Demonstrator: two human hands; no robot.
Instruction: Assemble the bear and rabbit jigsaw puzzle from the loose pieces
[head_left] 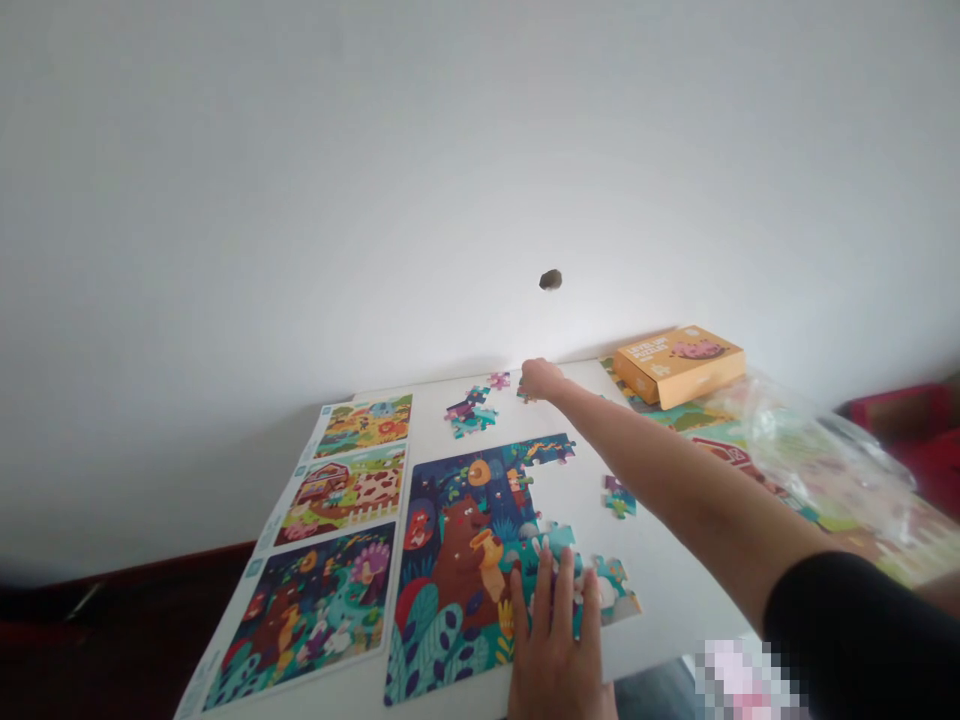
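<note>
My left hand (556,640) lies flat, fingers spread, on the lower right part of a partly assembled jigsaw puzzle (457,570) with a brown bear. At the far edge of the table my right hand (543,380) is closed, fingers curled down over a puzzle piece (524,391) that only partly shows. Left of it are a pink puzzle piece (499,380) and a small pile of puzzle pieces (472,412). A joined purple and green piece (619,496) sits apart, under my right forearm's left side. More joined pieces (611,580) lie right of my left hand.
A reference sheet (341,500) with three pictures lies along the left side. An orange puzzle box (679,365) stands at the back right, on another colourful puzzle (817,490) partly covered by clear plastic (810,440). The white wall (450,200) borders the table's (675,620) far edge.
</note>
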